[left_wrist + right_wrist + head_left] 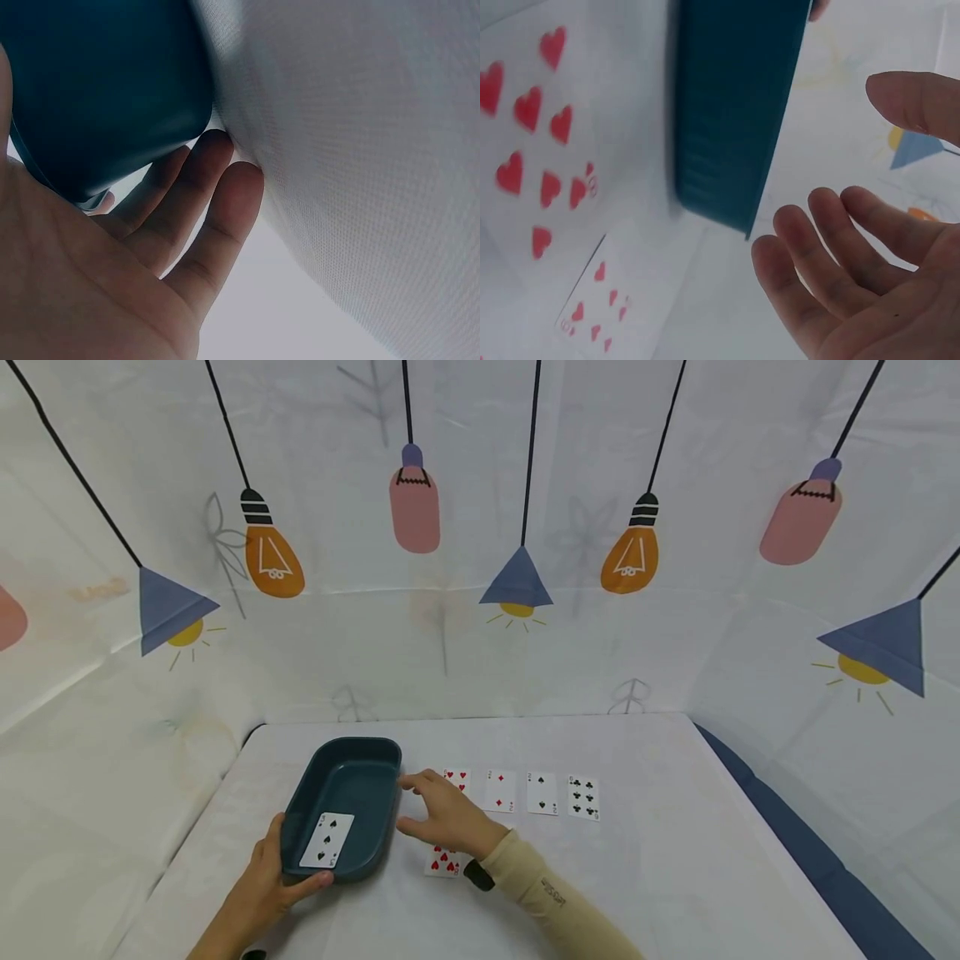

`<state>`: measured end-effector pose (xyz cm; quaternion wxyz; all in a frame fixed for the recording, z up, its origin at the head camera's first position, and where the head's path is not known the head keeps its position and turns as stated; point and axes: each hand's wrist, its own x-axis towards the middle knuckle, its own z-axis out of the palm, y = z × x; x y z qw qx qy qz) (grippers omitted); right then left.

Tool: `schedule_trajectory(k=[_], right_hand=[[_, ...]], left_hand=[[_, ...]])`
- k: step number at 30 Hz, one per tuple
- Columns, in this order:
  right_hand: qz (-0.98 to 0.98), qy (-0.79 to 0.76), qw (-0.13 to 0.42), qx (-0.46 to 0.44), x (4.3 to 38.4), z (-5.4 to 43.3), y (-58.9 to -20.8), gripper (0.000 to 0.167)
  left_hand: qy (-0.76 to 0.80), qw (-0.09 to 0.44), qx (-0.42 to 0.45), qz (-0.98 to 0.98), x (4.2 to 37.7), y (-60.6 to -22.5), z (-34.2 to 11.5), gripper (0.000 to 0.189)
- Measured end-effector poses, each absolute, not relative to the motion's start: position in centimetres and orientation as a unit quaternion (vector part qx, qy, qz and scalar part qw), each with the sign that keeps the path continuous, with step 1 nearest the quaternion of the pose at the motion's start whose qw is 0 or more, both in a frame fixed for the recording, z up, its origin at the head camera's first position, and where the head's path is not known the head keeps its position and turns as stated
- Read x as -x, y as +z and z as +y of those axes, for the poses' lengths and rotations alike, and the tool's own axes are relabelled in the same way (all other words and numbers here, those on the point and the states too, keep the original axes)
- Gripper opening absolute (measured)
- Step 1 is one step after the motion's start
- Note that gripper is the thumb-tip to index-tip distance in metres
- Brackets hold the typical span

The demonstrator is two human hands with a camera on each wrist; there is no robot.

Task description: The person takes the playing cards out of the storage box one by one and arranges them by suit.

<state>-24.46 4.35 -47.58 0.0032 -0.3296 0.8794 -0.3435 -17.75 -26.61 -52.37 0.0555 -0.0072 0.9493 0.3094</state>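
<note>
A dark teal tray (393, 760) stands at the left of the white table, and a spade playing card (327, 841) lies face up inside it. My left hand (258, 881) grips the tray's near left corner, thumb over the near rim. In the left wrist view, its other fingers (217, 195) lie along the tray's outer wall. My right hand (450, 814) hovers by the tray's right side, holding nothing, fingers spread apart from the thumb. Below that hand, a heart card (442, 862) is partly hidden by the wrist.
A back row on the table (675, 860) holds a heart card (457, 777), partly covered by the hand, a diamond card (500, 791), a spade card (542, 793) and a club card (583, 797). White cloth (465, 652) with printed lamps hangs behind.
</note>
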Motion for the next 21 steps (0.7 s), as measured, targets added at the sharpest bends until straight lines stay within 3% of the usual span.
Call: schedule_trajectory(k=[8,21], right_hand=[[0.889,-0.323,-0.022,0.324,24.7,2.0,-46.7,0.062],[0.871,-0.398,-0.03,0.287,25.8,-0.4,-46.3,0.059]], left_hand=[[0.313,0.047,0.001,0.948,17.7,-52.5,-26.5,0.136],[0.306,0.059,0.018,0.95,18.0,-52.6,-26.5,0.139]])
